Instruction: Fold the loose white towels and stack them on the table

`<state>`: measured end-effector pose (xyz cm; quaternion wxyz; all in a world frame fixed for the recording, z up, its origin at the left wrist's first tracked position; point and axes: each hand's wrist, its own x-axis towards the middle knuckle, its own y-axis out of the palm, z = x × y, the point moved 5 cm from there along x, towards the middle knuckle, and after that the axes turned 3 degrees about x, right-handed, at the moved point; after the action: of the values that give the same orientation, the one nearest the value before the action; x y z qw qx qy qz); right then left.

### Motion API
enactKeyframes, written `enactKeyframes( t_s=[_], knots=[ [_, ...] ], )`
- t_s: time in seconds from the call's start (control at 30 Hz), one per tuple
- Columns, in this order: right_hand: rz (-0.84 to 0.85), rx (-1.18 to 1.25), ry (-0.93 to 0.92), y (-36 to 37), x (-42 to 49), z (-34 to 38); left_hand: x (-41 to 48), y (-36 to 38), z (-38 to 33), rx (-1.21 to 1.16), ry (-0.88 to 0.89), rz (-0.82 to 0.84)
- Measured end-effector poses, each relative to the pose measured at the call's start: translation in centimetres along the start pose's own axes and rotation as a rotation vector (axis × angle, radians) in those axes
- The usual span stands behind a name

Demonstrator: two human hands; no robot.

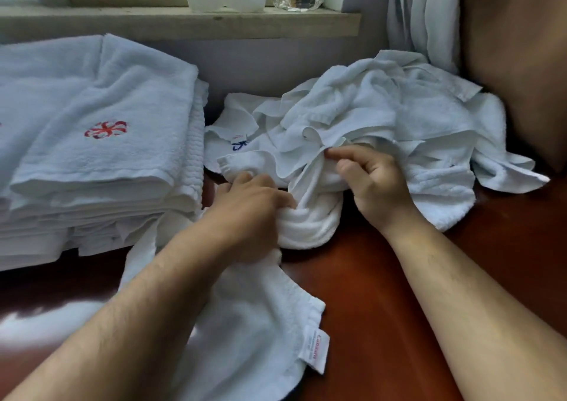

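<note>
Gripping twisted towel (310, 221), left hand (254, 207) on bunch, right hand (377, 186) pinching fold

A: What's the count?
B: One folded stack (101, 143), one loose heap (383, 115) whose towels can't be counted, one separate towel (251, 324)
A: Anything else?
B: Left hand (248, 207) and right hand (374, 186) make two; one glass dish (297, 2)

A single head-worn camera is looking forward and down from close above the bench (383, 278), facing the windowsill (171, 23), with both forearms reaching in from the bottom edge.
</note>
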<state>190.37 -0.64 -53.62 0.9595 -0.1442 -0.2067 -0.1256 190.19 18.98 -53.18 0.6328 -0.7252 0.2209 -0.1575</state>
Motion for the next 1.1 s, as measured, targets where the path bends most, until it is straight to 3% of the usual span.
enactKeyframes(
  t_s=[0.17, 0.3, 0.4, 0.57, 0.67, 0.83, 0.9, 0.97, 1.1],
  knots=[
    [0.112, -0.425, -0.012, -0.2, 0.1, 0.5, -1.1, -0.5, 0.5, 0.038, 0.042, 0.016],
    [0.001, -0.586, -0.044, -0.4, 0.1, 0.9, -1.9, -0.8, 0.4, -0.102, 0.023, 0.069],
    [-0.058, -0.426, -0.186, -0.9, -0.1, 2.3, -2.1, -0.6, 0.4, -0.414, -0.11, 0.129],
    [0.15, -0.078, -0.095, 0.0, -0.8, 3.4, -1.2, -0.6, -2.9, -0.348, 0.113, -0.137],
    [0.257, -0.081, -0.068, -0.4, -0.8, 2.9, -0.9, 0.2, -3.2, -0.451, 0.177, -0.122],
    [0.089, -0.075, 0.052, -1.9, 0.0, 1.5, -2.0, 0.4, -1.4, -1.27, 0.1, 0.108],
    [0.198, 0.041, 0.079, -1.4, -0.1, 1.1, -2.6, 0.1, -1.6, -1.521, 0.105, 0.159],
    [0.391, 0.162, 0.147, -0.3, -0.8, 0.8, -2.9, 0.0, -1.7, -1.623, 0.065, 0.188],
    [0.561, 0.355, 0.258, 0.4, -1.7, 0.6, -2.5, -0.1, -0.5, -1.503, -0.032, 0.076]
  ],
)
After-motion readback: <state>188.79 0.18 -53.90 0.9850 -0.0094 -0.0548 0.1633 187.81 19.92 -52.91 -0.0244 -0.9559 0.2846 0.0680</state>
